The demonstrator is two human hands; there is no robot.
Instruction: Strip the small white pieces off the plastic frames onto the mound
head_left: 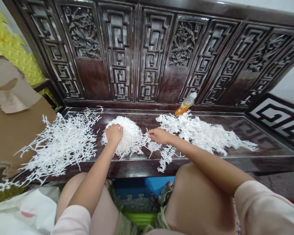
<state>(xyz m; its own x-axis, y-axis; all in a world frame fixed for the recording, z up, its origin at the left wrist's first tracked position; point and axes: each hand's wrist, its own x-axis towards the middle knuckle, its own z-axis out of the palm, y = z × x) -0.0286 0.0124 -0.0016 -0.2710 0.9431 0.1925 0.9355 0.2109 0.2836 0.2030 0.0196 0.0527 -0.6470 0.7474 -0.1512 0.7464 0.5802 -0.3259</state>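
Note:
My left hand [114,133] rests on the upper left of a heaped mound of small white pieces [129,138]. Its fingers are curled down and closed, and whatever they hold is hidden. To the right of that mound, my right hand [158,135] pinches a thin white branched plastic piece [147,133] between thumb and fingertips. A few loose white sprigs [166,158] lie below this hand. Farther right spreads a long pile of frilly white plastic sprigs [203,133]. At the left is a tangle of bare, twig-like white stems [63,143].
All the piles lie on a dark wooden bench [237,127] with a tall carved backrest [149,81]. A bottle of orange drink [186,103] stands behind the right pile. Torn cardboard [19,130] is at the left, with a white bag [26,212] below it.

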